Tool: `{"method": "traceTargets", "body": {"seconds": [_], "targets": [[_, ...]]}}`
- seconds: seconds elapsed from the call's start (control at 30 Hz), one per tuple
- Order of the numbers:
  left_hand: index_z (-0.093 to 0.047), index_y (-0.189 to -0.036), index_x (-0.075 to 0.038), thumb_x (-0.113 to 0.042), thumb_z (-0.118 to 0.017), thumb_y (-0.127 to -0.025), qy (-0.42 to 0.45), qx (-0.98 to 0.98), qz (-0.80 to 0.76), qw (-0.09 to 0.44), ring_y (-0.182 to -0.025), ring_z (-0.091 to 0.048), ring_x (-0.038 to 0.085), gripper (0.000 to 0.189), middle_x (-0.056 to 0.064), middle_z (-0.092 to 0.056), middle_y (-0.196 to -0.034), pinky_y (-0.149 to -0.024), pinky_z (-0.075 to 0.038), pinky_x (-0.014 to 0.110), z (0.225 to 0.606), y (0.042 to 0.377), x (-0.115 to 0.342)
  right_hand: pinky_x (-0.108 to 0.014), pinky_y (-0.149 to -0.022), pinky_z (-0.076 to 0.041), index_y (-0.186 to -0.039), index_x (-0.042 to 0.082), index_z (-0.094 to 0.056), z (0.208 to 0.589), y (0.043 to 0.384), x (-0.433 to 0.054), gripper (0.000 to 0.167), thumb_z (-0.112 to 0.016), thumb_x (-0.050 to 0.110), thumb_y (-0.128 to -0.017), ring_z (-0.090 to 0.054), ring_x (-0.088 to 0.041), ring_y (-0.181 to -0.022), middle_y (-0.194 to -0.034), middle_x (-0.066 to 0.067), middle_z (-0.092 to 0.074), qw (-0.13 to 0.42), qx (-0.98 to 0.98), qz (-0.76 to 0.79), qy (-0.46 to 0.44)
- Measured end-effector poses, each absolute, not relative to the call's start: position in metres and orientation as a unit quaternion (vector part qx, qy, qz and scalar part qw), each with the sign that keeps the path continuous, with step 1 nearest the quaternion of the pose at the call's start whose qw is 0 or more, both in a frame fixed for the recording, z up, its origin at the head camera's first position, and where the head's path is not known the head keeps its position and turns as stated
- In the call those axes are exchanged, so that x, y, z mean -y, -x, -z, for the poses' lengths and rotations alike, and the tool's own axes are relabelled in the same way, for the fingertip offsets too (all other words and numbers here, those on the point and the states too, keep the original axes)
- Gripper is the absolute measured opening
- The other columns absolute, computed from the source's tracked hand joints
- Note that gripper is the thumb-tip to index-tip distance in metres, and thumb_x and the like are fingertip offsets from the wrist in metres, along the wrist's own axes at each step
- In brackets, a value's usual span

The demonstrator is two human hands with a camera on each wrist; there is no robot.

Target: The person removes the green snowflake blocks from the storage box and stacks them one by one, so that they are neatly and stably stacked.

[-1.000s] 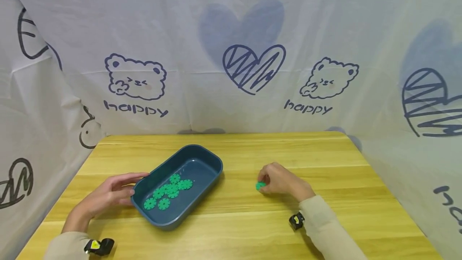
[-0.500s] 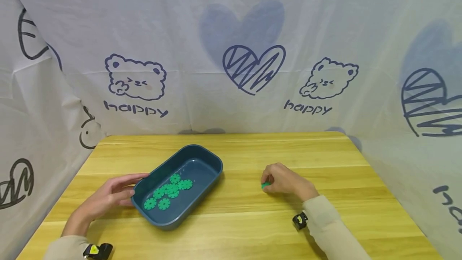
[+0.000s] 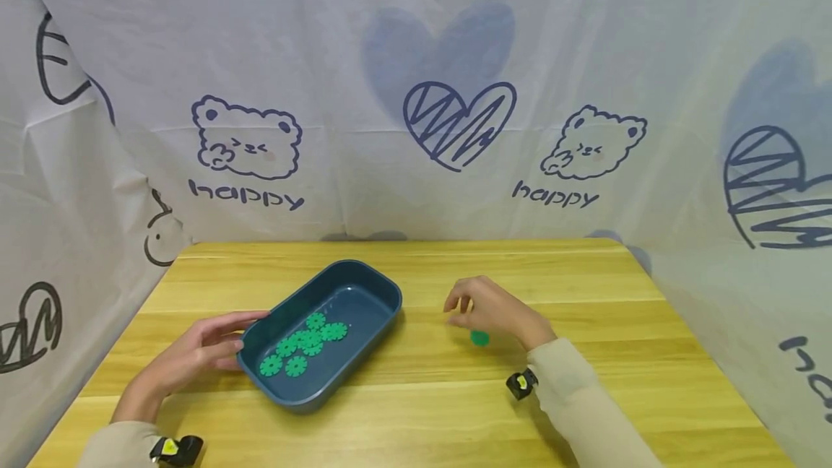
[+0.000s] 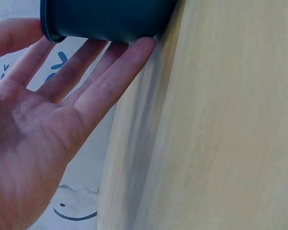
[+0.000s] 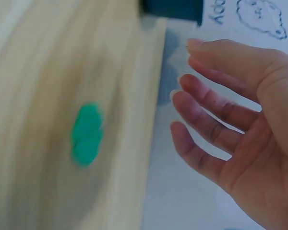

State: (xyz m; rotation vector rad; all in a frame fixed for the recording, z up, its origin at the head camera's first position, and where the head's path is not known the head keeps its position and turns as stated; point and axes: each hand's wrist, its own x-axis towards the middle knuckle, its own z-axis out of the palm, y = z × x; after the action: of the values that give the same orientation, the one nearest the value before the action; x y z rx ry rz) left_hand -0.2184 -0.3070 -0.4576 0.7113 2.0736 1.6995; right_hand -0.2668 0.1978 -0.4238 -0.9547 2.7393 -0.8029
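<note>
Lying on wooden table (image 3: 416, 425): green piece (image 3: 479, 338), close by right hand (image 3: 494, 309), edges blurred in right wrist view. Right hand grips nothing; fingers loosely bent, parted, thumb well off fingertips. Farther to person's left, dark blue bin (image 3: 354, 309) set at slant, notched green discs (image 3: 295, 366) clustered toward near end, some overlapping. Left hand (image 3: 188, 356) spread wide, nearly straight fingers touching bin's outer wall, not wrapped round it. Behind table, pale cloth (image 3: 364, 193) printed with bears, hearts, "happy".
</note>
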Motion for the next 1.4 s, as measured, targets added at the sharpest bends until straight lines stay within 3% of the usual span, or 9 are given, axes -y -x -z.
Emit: {"method": "traceTargets", "body": {"seconds": [0.53, 0.67, 0.83, 1.07, 1.27, 1.4], "targets": [[-0.036, -0.156, 0.004, -0.002, -0.045, -0.107, -0.265, -0.724, -0.610, 0.184, -0.123, -0.066, 0.007, 0.050, -0.022, -0.057, -0.147, -0.089, -0.063, 0.039, 0.458, 0.219, 0.306, -0.022, -0.080, -0.058, -0.105, 0.012, -0.079, 0.397, 0.284, -0.097, 0.013, -0.077, 0.018, -0.093, -0.069, -0.019, -0.091, -0.104, -0.004, -0.075, 0.046, -0.870, 0.281, 0.402], [-0.038, -0.156, 0.002, -0.001, -0.045, -0.107, -0.270, -0.722, -0.611, 0.182, -0.123, -0.066, 0.006, 0.050, -0.022, -0.057, -0.147, -0.089, -0.063, 0.038, 0.458, 0.219, 0.306, -0.031, -0.088, -0.059, -0.108, 0.010, -0.079, 0.398, 0.285, -0.076, 0.016, -0.076, 0.016, -0.093, -0.070, -0.025, -0.098, -0.109, -0.009, -0.075, 0.054, -0.861, 0.282, 0.419], [-0.038, -0.157, -0.001, 0.000, -0.043, -0.107, -0.277, -0.720, -0.610, 0.182, -0.123, -0.066, 0.006, 0.050, -0.023, -0.056, -0.148, -0.089, -0.063, 0.037, 0.459, 0.218, 0.306, -0.025, -0.091, -0.056, -0.113, 0.007, -0.078, 0.404, 0.283, -0.054, 0.021, -0.076, 0.016, -0.095, -0.069, -0.028, -0.106, -0.114, -0.010, -0.075, 0.071, -0.865, 0.267, 0.419], [-0.038, -0.158, -0.002, 0.001, -0.039, -0.108, -0.285, -0.709, -0.618, 0.185, -0.124, -0.065, 0.006, 0.050, -0.021, -0.055, -0.150, -0.089, -0.063, 0.035, 0.461, 0.218, 0.307, -0.014, -0.086, -0.052, -0.113, 0.010, -0.078, 0.419, 0.285, -0.026, 0.021, -0.077, 0.016, -0.093, -0.069, -0.014, -0.102, -0.113, -0.003, -0.076, 0.083, -0.881, 0.208, 0.417], [-0.036, -0.157, 0.001, 0.002, -0.038, -0.108, -0.280, -0.702, -0.626, 0.192, -0.125, -0.065, 0.007, 0.049, -0.020, -0.056, -0.150, -0.091, -0.062, 0.036, 0.462, 0.218, 0.308, -0.013, -0.075, -0.050, -0.108, 0.012, -0.079, 0.429, 0.288, -0.014, 0.021, -0.083, 0.014, -0.088, -0.062, -0.005, -0.086, -0.104, 0.001, -0.076, 0.113, -0.898, 0.172, 0.390], [-0.034, -0.157, 0.004, -0.001, -0.040, -0.108, -0.261, -0.716, -0.619, 0.191, -0.124, -0.065, 0.005, 0.049, -0.022, -0.057, -0.148, -0.091, -0.062, 0.035, 0.463, 0.218, 0.306, -0.013, -0.077, -0.052, -0.107, 0.014, -0.080, 0.435, 0.292, -0.010, 0.021, -0.085, 0.014, -0.086, -0.064, -0.004, -0.088, -0.104, 0.002, -0.077, 0.118, -0.904, 0.160, 0.379]]}}
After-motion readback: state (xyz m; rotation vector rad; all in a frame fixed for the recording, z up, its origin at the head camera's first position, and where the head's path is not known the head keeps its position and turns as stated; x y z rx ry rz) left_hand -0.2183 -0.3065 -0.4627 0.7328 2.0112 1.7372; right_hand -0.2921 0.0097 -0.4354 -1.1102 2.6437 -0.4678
